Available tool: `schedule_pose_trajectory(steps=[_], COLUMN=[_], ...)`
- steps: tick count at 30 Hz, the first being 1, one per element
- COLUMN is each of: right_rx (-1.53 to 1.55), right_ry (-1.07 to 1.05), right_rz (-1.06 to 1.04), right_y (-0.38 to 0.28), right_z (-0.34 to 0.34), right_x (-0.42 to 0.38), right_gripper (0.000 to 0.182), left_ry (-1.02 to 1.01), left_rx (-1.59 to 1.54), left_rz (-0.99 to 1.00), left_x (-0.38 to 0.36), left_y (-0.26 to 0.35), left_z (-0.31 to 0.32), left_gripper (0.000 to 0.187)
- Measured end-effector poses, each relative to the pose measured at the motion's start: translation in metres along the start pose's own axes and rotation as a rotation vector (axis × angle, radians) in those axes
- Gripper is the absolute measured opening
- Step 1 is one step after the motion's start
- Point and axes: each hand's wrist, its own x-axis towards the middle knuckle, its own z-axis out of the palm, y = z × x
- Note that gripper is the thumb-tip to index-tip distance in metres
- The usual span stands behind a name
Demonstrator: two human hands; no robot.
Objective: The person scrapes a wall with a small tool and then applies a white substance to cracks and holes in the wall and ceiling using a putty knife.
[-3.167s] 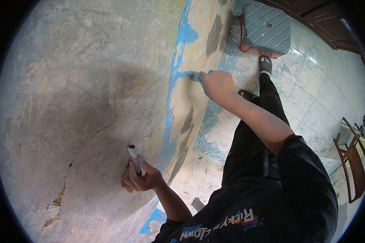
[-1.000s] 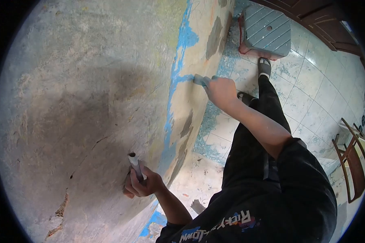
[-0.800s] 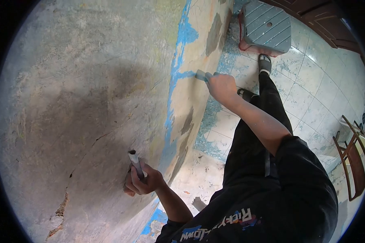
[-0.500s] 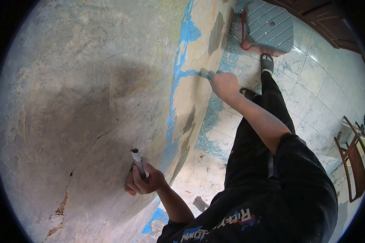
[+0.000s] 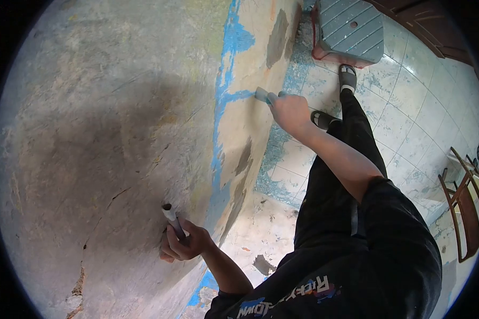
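My right hand [image 5: 291, 114] grips a scraper [image 5: 261, 95], its flat blade against the cream strip of wall by a thin band of blue paint [image 5: 238, 96]. Lower left, my left hand [image 5: 189, 242] is closed around a pale, tube-like handle [image 5: 173, 219] with a dark hollow end pointing up. The rest of that tool is hidden by the fingers and the wall side. Both hands are close to the wall [image 5: 117, 95], which is grey and patchy with a long crack.
A grey step stool [image 5: 348, 33] with a reddish base stands by my feet. Flakes of blue paint lie on the pale floor tiles [image 5: 404, 109]. A wooden chair [image 5: 467, 212] is at the far right, and dark wooden furniture [image 5: 426, 26] at the top right.
The view has shifted slightly, moving the wall leftward. My left hand's tool has tilted and sits a little lower left; the scraper stays by the same blue band.
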Motion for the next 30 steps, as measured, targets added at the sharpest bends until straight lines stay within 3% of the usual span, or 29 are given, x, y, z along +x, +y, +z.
schedule_pose_trajectory(steps=[2,5,11,14,20,22,30], right_rx=[-0.022,0.011,-0.004,0.007,-0.079,-0.002,0.028], right_ry=[-0.034,0.011,0.004,0.000,-0.072,0.019,0.065], right_rz=[0.027,-0.013,0.009,-0.039,-0.016,-0.001,0.003], right_y=[0.022,0.007,0.028,0.000,0.024,0.011,0.018], right_z=[0.028,0.005,0.036,0.002,0.044,0.019,0.032], right_x=[0.010,0.003,0.006,0.000,0.023,0.015,0.009], right_gripper=[0.017,0.017,0.014,0.026,0.034,0.015,0.014], left_ry=[0.036,0.033,-0.004,0.018,-0.025,-0.017,-0.004], left_rx=[-0.036,-0.037,0.021,-0.034,0.015,0.017,-0.013], left_rz=[-0.021,-0.041,0.027,0.002,0.026,0.042,0.055], left_x=[-0.001,-0.005,-0.006,-0.008,-0.007,-0.009,-0.011], left_y=[0.000,-0.002,-0.002,-0.004,-0.005,-0.005,-0.009], left_z=[0.005,0.006,0.003,0.006,0.002,0.004,0.004], left_gripper=[0.023,0.024,0.027,0.028,0.031,0.031,0.033])
